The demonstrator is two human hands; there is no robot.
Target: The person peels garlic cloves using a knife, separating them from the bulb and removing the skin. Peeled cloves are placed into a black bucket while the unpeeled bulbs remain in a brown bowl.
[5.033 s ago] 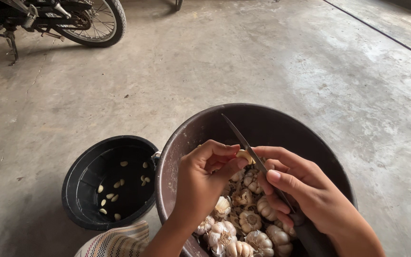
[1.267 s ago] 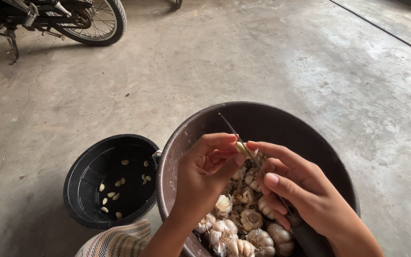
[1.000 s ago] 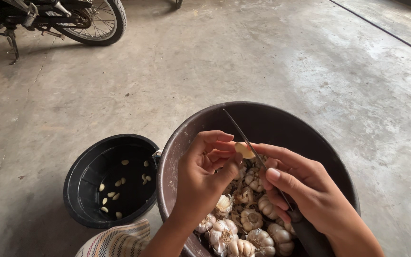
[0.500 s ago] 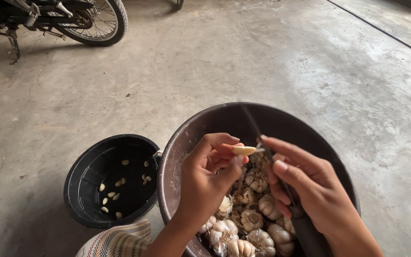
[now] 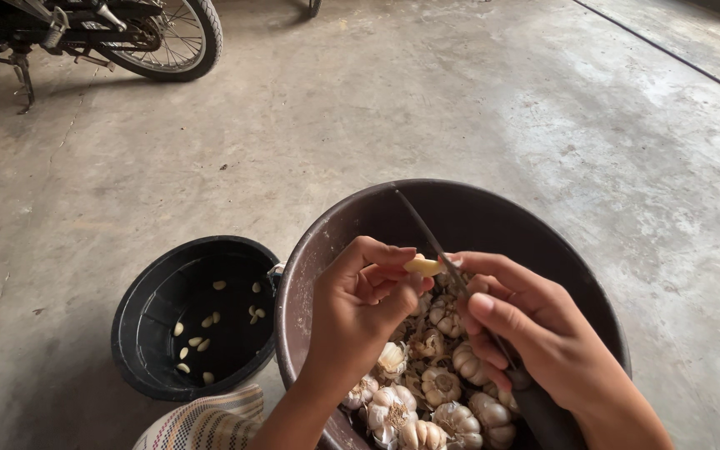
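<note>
Left hand [image 5: 360, 308] pinches garlic clove [image 5: 421, 266] over brown basin [image 5: 310, 250] so peel drops; right hand [image 5: 535, 333] grips knife [image 5: 427, 233].

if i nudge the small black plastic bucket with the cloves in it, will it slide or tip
The small black plastic bucket probably slides easily: it holds only a few peeled garlic cloves, so it looks light. Tipping seems unlikely, since it looks wide and squat on the smooth concrete floor.

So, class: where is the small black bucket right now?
In the head view, the small black bucket stands on the concrete floor at lower left, touching the large brown basin.
</note>
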